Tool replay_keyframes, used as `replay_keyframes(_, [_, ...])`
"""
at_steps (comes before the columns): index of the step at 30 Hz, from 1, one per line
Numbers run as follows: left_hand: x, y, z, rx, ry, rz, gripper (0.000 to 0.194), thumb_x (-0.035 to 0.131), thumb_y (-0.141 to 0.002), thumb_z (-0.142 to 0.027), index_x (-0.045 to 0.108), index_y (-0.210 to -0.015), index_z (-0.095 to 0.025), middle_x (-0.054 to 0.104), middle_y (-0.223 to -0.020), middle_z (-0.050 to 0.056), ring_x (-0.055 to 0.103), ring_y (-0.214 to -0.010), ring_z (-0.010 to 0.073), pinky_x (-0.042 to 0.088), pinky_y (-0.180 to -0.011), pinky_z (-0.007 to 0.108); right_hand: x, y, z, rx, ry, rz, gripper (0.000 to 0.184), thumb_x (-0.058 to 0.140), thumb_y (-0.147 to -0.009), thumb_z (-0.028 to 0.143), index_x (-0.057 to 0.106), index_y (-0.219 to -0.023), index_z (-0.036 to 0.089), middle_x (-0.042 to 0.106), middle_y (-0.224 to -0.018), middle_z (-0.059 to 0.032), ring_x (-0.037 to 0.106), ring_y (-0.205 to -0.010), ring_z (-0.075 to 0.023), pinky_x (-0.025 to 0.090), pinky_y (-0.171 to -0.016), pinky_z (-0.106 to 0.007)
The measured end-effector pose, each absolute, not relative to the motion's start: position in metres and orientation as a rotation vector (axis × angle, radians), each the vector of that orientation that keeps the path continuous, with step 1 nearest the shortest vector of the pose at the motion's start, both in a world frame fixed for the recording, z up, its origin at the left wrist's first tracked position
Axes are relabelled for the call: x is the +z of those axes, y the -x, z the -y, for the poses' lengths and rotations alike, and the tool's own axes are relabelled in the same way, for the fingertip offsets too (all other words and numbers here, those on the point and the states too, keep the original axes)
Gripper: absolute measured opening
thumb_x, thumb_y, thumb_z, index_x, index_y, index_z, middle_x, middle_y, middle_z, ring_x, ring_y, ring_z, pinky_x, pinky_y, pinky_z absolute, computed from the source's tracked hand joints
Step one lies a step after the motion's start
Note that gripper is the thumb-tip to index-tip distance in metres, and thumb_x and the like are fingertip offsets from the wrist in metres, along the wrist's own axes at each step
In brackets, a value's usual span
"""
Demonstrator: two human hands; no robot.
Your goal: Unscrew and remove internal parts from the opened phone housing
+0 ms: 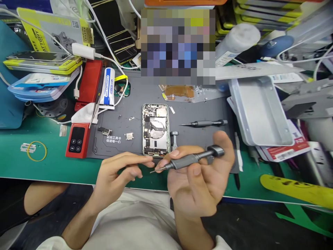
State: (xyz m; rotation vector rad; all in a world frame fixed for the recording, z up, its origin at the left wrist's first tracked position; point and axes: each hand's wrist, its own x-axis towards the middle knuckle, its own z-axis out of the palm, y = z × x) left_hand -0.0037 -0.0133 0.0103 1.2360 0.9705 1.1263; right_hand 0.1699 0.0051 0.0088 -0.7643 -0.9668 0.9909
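An opened smartphone (156, 130) lies face up on the dark grey mat, its circuit boards and a round coil exposed. My right hand (197, 177) holds a grey precision screwdriver (184, 161) at a slant, with the thin tip pointing left just below the phone's bottom edge. Nearby, my left hand (117, 177) has its index finger stretched towards that tip; its thumb stands apart and nothing shows in it. A second screwdriver (205, 123) lies right of the phone. Another dark tool (174, 139) sits beside the phone's right edge, partly hidden by my right hand.
Small metal parts (129, 136) lie on the mat (125, 114) left of the phone. A red device (78, 139), a white-and-blue tube (108, 86) and stacked boxes (43, 64) stand at the left. A grey tray (283, 133) is on the right. Pixelation hides the back middle.
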Motion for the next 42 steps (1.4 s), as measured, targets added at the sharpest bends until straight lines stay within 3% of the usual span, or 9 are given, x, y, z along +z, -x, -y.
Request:
replay_keyframes(3, [0.011,0.001,0.015,1.218,-0.995,-0.983,0.044,0.042,-0.117,-0.042,0.076,-0.097,-0.022,0.078,-0.086,0.002,0.066,-0.067,0.0100,0.055,-0.058,0.020,0.010,-0.168,-0.005,0.899,0.755,0.988,0.052,0.059,-0.102,0.016,0.055,-0.151,0.032,0.076,-0.096,0.0002,0.073,-0.068,-0.0159,0.070,-0.057,-0.032])
replay_keyframes(5, [0.012,0.000,0.016,1.250,-0.892,-0.998,0.047,0.042,-0.117,-0.043,0.065,-0.082,-0.020,0.070,-0.072,0.000,0.061,-0.061,0.0097,0.051,-0.054,0.019,0.011,-0.168,-0.004,0.864,0.753,1.002,0.053,0.060,-0.101,0.016,0.056,-0.150,0.034,0.077,-0.096,0.0011,0.073,-0.069,-0.0158,0.070,-0.057,-0.032])
replay_keyframes(8, [0.013,-0.001,0.016,1.215,-0.908,-1.024,0.047,0.048,-0.115,-0.043,0.058,-0.076,-0.020,0.063,-0.065,-0.001,0.057,-0.060,0.0098,0.046,-0.053,0.019,0.012,-0.170,-0.002,0.828,0.771,1.011,0.054,0.059,-0.100,0.015,0.056,-0.150,0.034,0.078,-0.096,0.0017,0.071,-0.067,-0.0157,0.070,-0.055,-0.032])
replay_keyframes(18, [0.006,0.004,0.018,1.169,-1.027,-1.061,0.050,0.047,-0.115,-0.044,0.054,-0.073,-0.020,0.055,-0.061,-0.002,0.050,-0.058,0.0102,0.041,-0.054,0.024,0.011,-0.180,-0.012,0.594,0.991,1.087,0.057,0.064,-0.098,0.013,0.055,-0.148,0.039,0.074,-0.090,0.0019,0.069,-0.074,-0.0171,0.066,-0.052,-0.029])
replay_keyframes(24, [0.004,0.005,0.019,1.194,-1.057,-1.044,0.049,0.047,-0.115,-0.043,0.052,-0.072,-0.020,0.053,-0.062,-0.002,0.049,-0.057,0.0108,0.039,-0.052,0.025,-0.005,-0.189,-0.010,0.077,0.982,1.361,0.069,0.079,-0.086,0.010,0.059,-0.148,0.033,0.052,-0.134,-0.0059,0.077,-0.083,-0.0161,0.073,-0.072,-0.039])
replay_keyframes(29, [0.003,0.006,0.020,1.186,-1.085,-1.040,0.048,0.046,-0.115,-0.042,0.053,-0.073,-0.020,0.053,-0.062,-0.001,0.049,-0.058,0.0116,0.039,-0.053,0.026,-0.011,-0.203,-0.022,-0.059,0.909,1.588,0.075,0.083,-0.087,0.018,0.052,-0.154,0.029,0.057,-0.122,-0.0076,0.075,-0.074,-0.0168,0.069,-0.058,-0.034])
replay_keyframes(36, [0.004,0.006,0.020,1.182,-1.089,-1.037,0.048,0.045,-0.116,-0.040,0.053,-0.073,-0.020,0.052,-0.063,-0.002,0.047,-0.058,0.0111,0.037,-0.052,0.026,-0.006,-0.197,-0.038,0.006,0.882,1.615,0.067,0.080,-0.090,0.023,0.056,-0.151,0.031,0.063,-0.099,-0.0021,0.075,-0.066,-0.0201,0.069,-0.061,-0.043])
replay_keyframes(42, [0.005,0.004,0.019,1.200,-1.093,-1.036,0.048,0.045,-0.116,-0.038,0.051,-0.072,-0.020,0.051,-0.062,-0.002,0.047,-0.057,0.0111,0.037,-0.051,0.027,-0.010,-0.193,-0.036,0.089,0.910,1.564,0.065,0.081,-0.090,0.021,0.058,-0.149,0.033,0.067,-0.104,-0.0039,0.077,-0.069,-0.0225,0.069,-0.062,-0.044])
